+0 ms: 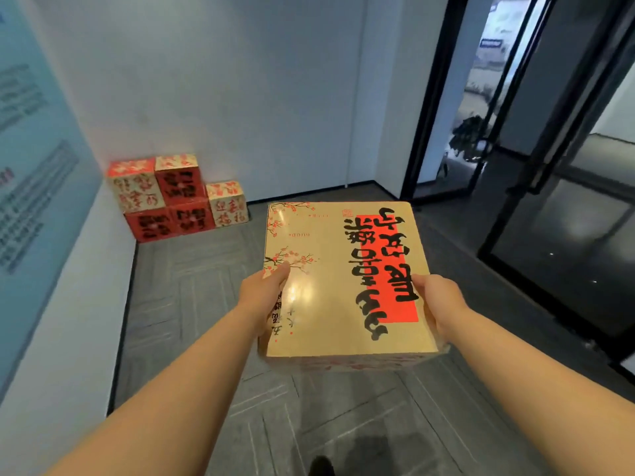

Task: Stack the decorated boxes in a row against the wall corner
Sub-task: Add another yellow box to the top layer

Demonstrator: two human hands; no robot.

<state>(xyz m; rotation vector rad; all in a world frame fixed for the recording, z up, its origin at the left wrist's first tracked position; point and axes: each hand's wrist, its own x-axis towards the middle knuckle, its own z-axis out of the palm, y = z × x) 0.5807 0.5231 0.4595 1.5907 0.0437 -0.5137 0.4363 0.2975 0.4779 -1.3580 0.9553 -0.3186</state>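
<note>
I carry a gold decorated box [330,286] with a red panel, black calligraphy and plum blossoms, held flat at chest height. My left hand [263,297] grips its left side, thumb on top. My right hand [438,304] grips its right side. Ahead in the wall corner stands a stack of several similar boxes [177,197], red and gold. Two columns are two boxes high, and a single gold box [227,204] stands on the floor at the right end of the row.
White walls meet at the far left corner; a blue poster panel [34,166] runs along the left wall. Black-framed glass doors [536,166] stand on the right. Grey patterned carpet [192,304] lies between me and the stack.
</note>
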